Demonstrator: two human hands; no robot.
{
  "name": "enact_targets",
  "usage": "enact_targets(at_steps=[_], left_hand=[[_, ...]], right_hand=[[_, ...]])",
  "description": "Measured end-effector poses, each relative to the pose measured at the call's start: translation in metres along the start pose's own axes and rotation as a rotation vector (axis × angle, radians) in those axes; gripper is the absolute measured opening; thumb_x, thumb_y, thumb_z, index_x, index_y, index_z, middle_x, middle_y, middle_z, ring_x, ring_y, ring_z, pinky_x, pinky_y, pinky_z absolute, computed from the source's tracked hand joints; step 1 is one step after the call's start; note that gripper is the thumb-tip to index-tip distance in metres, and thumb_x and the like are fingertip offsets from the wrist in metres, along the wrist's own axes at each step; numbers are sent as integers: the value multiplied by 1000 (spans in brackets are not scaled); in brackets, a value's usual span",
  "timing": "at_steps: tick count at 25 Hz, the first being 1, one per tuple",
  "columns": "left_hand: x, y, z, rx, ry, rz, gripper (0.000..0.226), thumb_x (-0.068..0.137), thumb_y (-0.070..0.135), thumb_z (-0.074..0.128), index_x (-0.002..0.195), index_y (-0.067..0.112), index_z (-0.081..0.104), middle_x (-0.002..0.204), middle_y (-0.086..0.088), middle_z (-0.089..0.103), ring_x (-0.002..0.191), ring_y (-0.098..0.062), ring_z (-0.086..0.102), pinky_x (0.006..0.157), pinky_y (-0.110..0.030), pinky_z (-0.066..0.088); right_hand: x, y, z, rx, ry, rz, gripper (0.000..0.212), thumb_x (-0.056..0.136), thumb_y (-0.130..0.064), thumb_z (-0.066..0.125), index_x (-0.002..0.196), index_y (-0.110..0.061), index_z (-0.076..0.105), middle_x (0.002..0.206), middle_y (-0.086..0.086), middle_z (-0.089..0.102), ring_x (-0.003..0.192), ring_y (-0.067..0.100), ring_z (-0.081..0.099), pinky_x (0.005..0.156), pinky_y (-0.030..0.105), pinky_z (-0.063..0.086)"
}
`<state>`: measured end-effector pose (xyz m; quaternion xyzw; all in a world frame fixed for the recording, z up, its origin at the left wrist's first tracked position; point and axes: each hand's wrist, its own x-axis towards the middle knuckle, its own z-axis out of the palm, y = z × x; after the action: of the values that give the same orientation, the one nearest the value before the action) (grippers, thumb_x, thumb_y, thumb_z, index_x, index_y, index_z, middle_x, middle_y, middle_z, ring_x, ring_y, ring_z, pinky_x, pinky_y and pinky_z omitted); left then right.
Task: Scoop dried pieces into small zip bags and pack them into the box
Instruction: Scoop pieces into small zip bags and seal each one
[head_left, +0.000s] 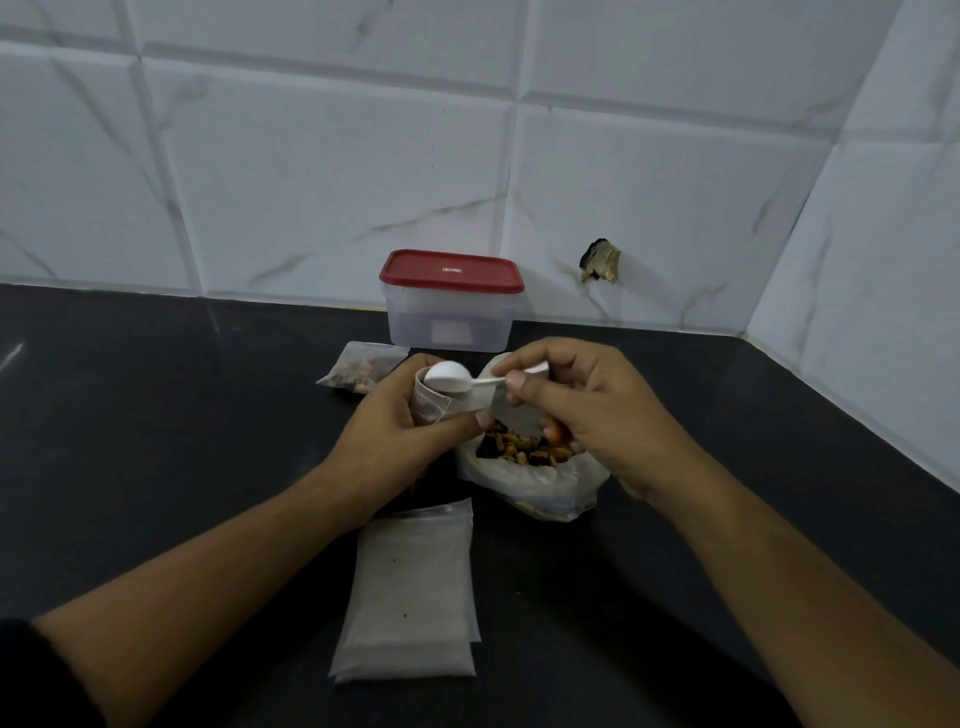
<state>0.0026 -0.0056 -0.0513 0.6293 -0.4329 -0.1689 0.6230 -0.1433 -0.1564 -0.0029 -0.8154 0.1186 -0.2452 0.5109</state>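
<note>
While the left hand (415, 415) curls round a small zip bag (434, 405), the right hand (582, 410) pinches a white spoon (457, 378) at its mouth, mid-countertop (156, 441).

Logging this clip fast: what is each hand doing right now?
Left hand: grips a small zip bag, mouth up.
Right hand: pinches the white spoon, bowl at the bag's mouth.

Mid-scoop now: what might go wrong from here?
1. The white spoon sits at the narrow mouth of the small zip bag in the left hand; pieces may spill onto the counter.
2. The open bag of dried pieces sits under the right hand; a bump might tip it.
</note>
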Motion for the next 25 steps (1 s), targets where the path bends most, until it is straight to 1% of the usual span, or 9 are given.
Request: enact_targets(at_steps=[4, 8, 12, 15, 18, 20, 22, 24, 25], left_hand=[[-3, 4, 2, -12, 20, -20, 45, 80, 24, 83, 120, 31, 63, 114, 18, 74, 109, -2, 69, 88, -23, 57], [-2, 2, -1, 52, 53, -45, 36, 84, 17, 83, 115, 23, 65, 108, 13, 73, 104, -6, 70, 90, -30, 57], [-1, 2, -2, 134, 76, -75, 35, 85, 7, 78, 111, 26, 65, 102, 8, 73, 95, -2, 70, 85, -32, 59], [-2, 2, -2, 159, 123, -49, 32, 85, 2, 74, 106, 26, 66, 98, 3, 72, 91, -7, 70, 83, -35, 60], [-3, 3, 0, 137, 168, -16, 33, 85, -1, 72, 103, 26, 66, 96, 5, 72, 90, -10, 70, 81, -35, 60], [-3, 4, 0, 132, 180, -1, 34, 85, -2, 72, 103, 26, 67, 96, 5, 72, 91, -12, 70, 82, -39, 61], [-3, 4, 1, 138, 176, 0, 33, 85, -2, 72, 103, 25, 67, 97, 5, 72, 92, -12, 70, 83, -40, 61], [-3, 3, 0, 144, 165, 1, 32, 86, -2, 71, 103, 24, 66, 97, 6, 71, 92, -11, 70, 83, -38, 61], [-3, 3, 0, 139, 162, 2, 32, 86, -3, 71, 103, 24, 66, 97, 5, 71, 92, -11, 69, 83, -38, 61]], right_hand=[[2, 0, -7, 268, 46, 189, 15, 101, -18, 66, 111, -14, 77, 81, -1, 69, 50, 6, 45, 41, 18, 32], [8, 4, -17, 410, 138, 292, 14, 100, -16, 66, 108, -12, 77, 77, 2, 66, 53, 8, 47, 42, 19, 36], [8, 16, -21, 165, 236, 321, 14, 102, -12, 61, 102, -11, 75, 81, 8, 64, 53, 11, 56, 48, 27, 53], [8, 24, -14, -111, 232, 267, 15, 101, -15, 61, 100, -18, 75, 86, 4, 68, 55, 9, 60, 50, 24, 52], [7, 26, -7, -323, 194, 168, 14, 100, -20, 64, 102, -26, 77, 90, -9, 67, 76, 4, 63, 64, 20, 48], [7, 27, -3, -393, 152, 126, 15, 101, -24, 66, 109, -28, 78, 95, -16, 63, 90, 2, 61, 74, 19, 46], [8, 27, 0, -431, 91, 119, 17, 101, -25, 66, 113, -30, 77, 102, -17, 64, 96, 0, 61, 79, 19, 48], [9, 25, -1, -443, 37, 131, 16, 101, -24, 66, 109, -30, 78, 102, -15, 68, 91, 0, 62, 75, 19, 48], [10, 24, -4, -405, 41, 152, 15, 101, -22, 65, 105, -28, 78, 99, -13, 69, 83, 0, 63, 70, 18, 47]])
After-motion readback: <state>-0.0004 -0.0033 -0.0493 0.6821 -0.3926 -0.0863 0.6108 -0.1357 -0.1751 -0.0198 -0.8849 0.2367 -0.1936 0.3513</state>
